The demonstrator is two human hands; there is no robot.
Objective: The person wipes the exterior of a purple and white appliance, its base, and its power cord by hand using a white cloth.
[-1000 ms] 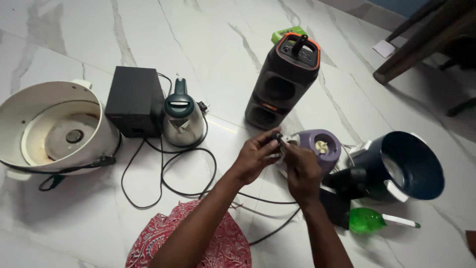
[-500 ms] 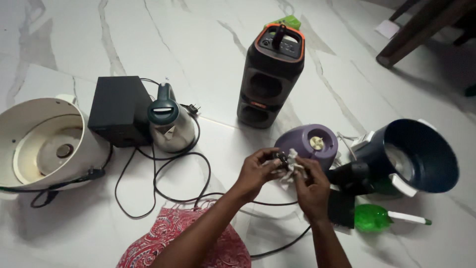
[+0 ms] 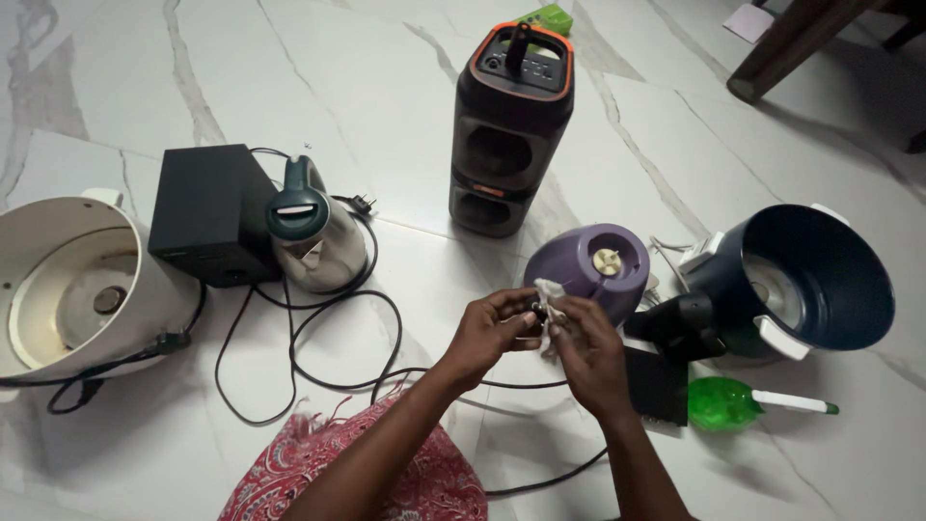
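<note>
Low in the middle of the frame, the person's left hand [image 3: 492, 330] and right hand [image 3: 590, 353] meet over the marble floor [image 3: 386, 77]. Both are closed around a small black plug [image 3: 536, 311] and a scrap of white cloth [image 3: 550, 318]; the left hand's fingertips pinch the plug while the right hand presses the cloth against it. A black cord [image 3: 453, 378] trails away from under the hands towards the lower left.

Just beyond the hands, right of centre, stands a purple mixer base [image 3: 588, 268]. To its right a dark blue cooker pot [image 3: 801, 280] lies tipped on its side, with a green brush [image 3: 748, 401] below it. A tall black speaker [image 3: 506, 116] stands at upper centre. At the left sit a steel kettle [image 3: 313, 241], a black box [image 3: 207, 212] and a white cooker body [image 3: 68, 285].
</note>
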